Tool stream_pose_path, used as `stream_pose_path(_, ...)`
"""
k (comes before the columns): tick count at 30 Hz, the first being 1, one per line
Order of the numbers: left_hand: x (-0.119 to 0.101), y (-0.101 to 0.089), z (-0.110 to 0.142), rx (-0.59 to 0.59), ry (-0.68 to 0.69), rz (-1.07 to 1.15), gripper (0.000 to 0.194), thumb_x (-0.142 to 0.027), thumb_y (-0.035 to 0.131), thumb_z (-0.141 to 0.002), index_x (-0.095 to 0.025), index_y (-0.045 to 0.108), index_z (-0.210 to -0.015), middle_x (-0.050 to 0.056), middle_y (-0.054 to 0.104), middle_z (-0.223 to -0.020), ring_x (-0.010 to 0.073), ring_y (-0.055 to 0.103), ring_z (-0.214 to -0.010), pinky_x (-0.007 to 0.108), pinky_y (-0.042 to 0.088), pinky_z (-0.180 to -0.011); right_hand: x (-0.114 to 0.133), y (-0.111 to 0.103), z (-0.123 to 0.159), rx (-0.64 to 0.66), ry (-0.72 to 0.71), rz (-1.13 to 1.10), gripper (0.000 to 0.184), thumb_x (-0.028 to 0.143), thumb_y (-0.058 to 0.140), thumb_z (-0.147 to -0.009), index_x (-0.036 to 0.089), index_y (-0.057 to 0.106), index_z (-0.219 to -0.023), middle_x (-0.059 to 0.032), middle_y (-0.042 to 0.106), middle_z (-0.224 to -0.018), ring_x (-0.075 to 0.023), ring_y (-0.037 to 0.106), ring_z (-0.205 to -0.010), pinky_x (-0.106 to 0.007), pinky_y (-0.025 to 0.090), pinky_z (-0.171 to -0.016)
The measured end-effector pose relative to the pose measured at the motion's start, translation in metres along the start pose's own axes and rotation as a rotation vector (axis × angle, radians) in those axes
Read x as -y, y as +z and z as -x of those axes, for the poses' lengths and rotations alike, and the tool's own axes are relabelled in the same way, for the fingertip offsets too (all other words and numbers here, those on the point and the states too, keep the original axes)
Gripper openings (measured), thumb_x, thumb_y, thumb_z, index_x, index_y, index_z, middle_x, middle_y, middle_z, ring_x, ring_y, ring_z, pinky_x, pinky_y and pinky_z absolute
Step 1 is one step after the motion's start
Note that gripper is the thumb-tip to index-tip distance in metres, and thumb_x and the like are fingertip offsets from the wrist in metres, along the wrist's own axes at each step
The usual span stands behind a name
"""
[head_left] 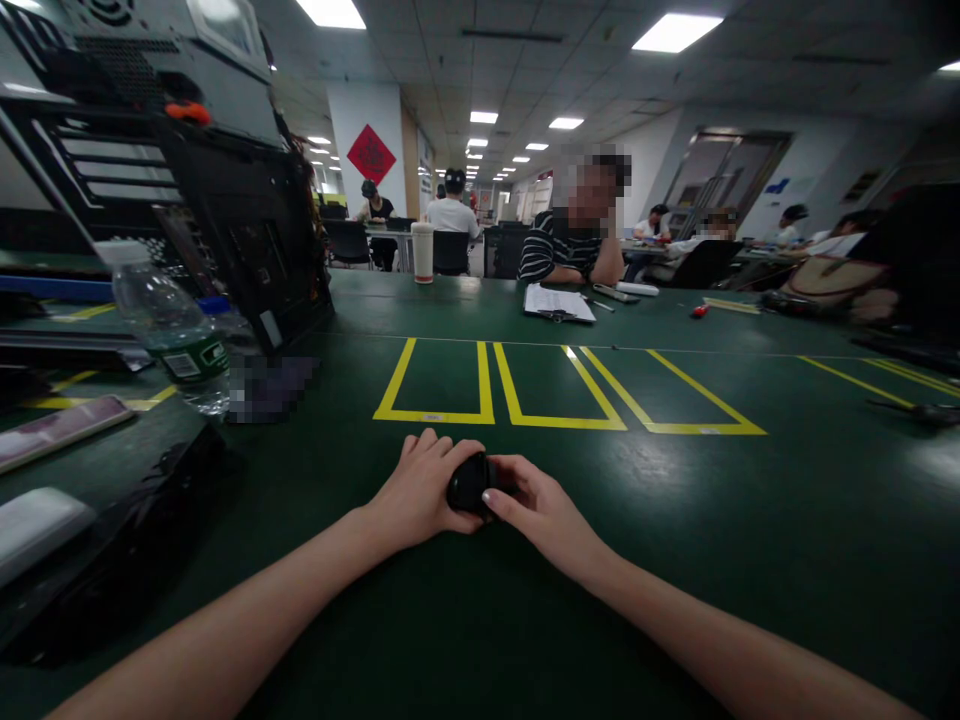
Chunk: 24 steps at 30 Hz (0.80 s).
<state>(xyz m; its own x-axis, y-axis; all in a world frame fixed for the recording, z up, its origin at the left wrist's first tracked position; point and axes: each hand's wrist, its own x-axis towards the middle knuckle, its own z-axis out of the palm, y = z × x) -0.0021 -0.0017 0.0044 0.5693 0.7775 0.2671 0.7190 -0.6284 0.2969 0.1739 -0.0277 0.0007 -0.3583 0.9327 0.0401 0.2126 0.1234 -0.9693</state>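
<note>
Both forearms reach in low over the green worktop (360, 620) from the near corners, slanting inward until the hands meet in the middle. The left hand (427, 490) lies back upward, wrist almost straight, its fingers directed away from the person; the right hand (540, 510) comes across from the other side, fingers directed left.

Between them sits a small black object (468, 484), just short of the yellow tape outline (435, 416). The left grip is closed round it, index finger along the top and thumb below on the near side. The right grip is closed on it too, more lightly by the look of it, the thumb against its right edge and the index finger curled behind.

A smooth, rounded face of the object is turned toward the person. What shows is taller than wide and leans slightly (the fingers cover the rest, so I can't tell its true long axis). Nor can I tell whether its underside touches the worktop.
</note>
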Motion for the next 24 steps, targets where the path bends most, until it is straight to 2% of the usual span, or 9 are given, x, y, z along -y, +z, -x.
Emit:
stream_pose_path(3,-0.002,-0.003,0.0,0.016,0.006,0.012,0.059,-0.04,0.064,-0.06,-0.024,0.039,-0.111,0.003,0.051,-0.095,0.0217,0.041,-0.081,0.033,0.03,-0.069,0.003,0.001,0.002,0.021,-0.014,0.024,0.029,0.031,0.05,-0.076,0.023,0.046,-0.104,-0.0032,0.053,-0.103,-0.0165,0.052,-0.095,-0.035,0.044,-0.082)
stream_pose_path(10,0.002,0.003,0.0,0.005,-0.01,-0.004,0.062,-0.044,0.064,-0.058,-0.025,0.039,-0.112,0.003,0.051,-0.096,0.0222,0.041,-0.08,0.033,0.03,-0.069,0.005,0.001,0.003,-0.063,-0.136,0.062,0.024,0.022,0.047,-0.078,0.023,0.048,-0.102,-0.0027,0.05,-0.105,-0.0155,0.05,-0.095,-0.031,0.046,-0.079)
stream_pose_path(15,-0.003,-0.005,0.0,0.046,-0.023,0.014,0.059,-0.044,0.062,-0.062,-0.024,0.039,-0.113,0.004,0.051,-0.099,0.0224,0.041,-0.082,0.034,0.031,-0.071,0.002,0.0,0.002,-0.054,-0.06,0.009,0.035,0.025,0.051,-0.075,0.023,0.043,-0.109,-0.0035,0.049,-0.109,-0.0169,0.048,-0.101,-0.034,0.044,-0.084)
stream_pose_path(19,-0.007,-0.012,0.001,0.079,-0.019,0.038,0.056,-0.041,0.061,-0.064,-0.024,0.039,-0.112,0.004,0.051,-0.1,0.0225,0.041,-0.083,0.034,0.031,-0.071,0.003,0.001,0.002,0.006,0.009,0.007,0.032,0.03,0.049,-0.077,0.022,0.045,-0.107,-0.0043,0.052,-0.106,-0.0175,0.051,-0.097,-0.037,0.044,-0.083)
stream_pose_path(24,-0.003,-0.006,0.0,0.045,-0.026,0.016,0.059,-0.041,0.064,-0.06,-0.024,0.039,-0.111,0.004,0.051,-0.098,0.0228,0.041,-0.082,0.034,0.031,-0.071,0.005,0.002,0.004,-0.01,-0.062,-0.004,0.025,0.027,0.048,-0.077,0.023,0.047,-0.102,-0.0027,0.052,-0.103,-0.0164,0.051,-0.094,-0.034,0.045,-0.08)
